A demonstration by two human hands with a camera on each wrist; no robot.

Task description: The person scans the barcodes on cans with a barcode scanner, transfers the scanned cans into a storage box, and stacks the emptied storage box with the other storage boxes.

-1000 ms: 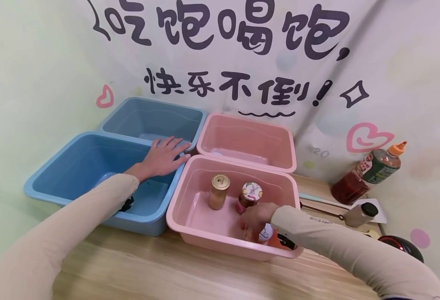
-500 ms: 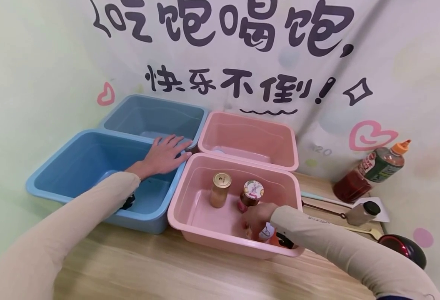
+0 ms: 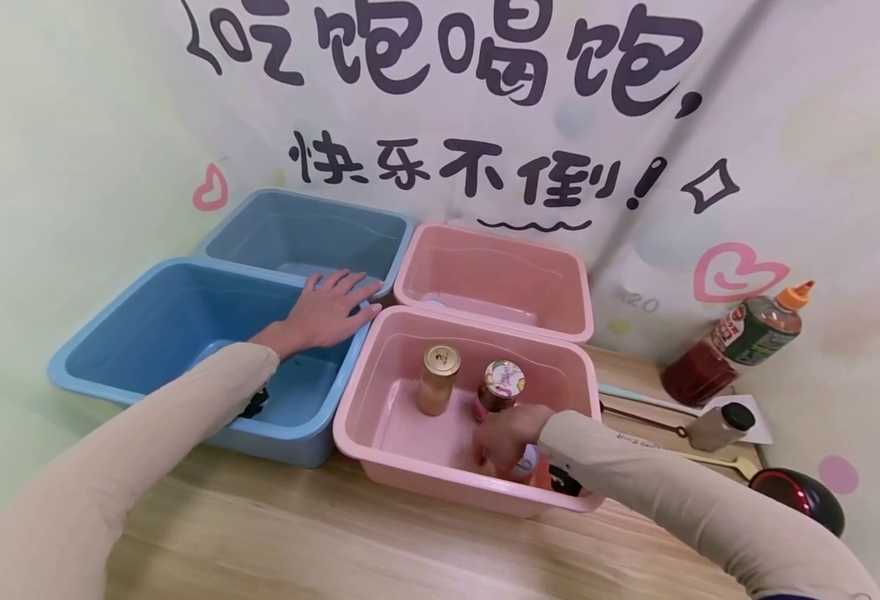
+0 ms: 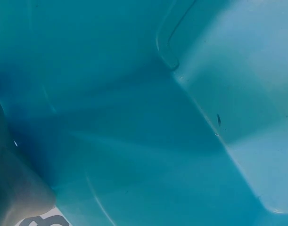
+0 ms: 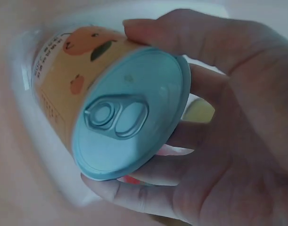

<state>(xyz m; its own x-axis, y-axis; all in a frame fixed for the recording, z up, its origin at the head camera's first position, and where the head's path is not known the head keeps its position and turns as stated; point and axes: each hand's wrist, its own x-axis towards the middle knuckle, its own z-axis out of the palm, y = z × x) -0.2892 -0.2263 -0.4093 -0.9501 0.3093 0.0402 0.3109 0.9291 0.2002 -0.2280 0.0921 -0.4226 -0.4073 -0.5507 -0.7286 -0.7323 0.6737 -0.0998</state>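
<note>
My right hand (image 3: 506, 437) is down inside the front pink bin (image 3: 391, 367). It grips an orange can (image 5: 63, 94) with a silvery pull-tab lid, thumb on one side of the rim and fingers round the other. In the right wrist view the can lies tilted, lid towards the palm. Beyond that hand stands a jar (image 3: 503, 380) with a patterned white lid, and to its left a gold-topped can (image 3: 437, 379). My left hand (image 3: 327, 310) rests with spread fingers on the rim of the front blue bin (image 3: 155, 325). It holds nothing.
Behind are a second blue bin (image 3: 312, 237) and a second pink bin (image 3: 492, 267). At right on the wooden table (image 3: 380, 542) stand a red sauce bottle (image 3: 740, 342), a black-capped shaker (image 3: 721, 427), several long-handled utensils and a dark rounded device (image 3: 800, 500).
My right hand and the orange can have shifted slightly left inside the pink bin. The left hand stays on the blue rim.
</note>
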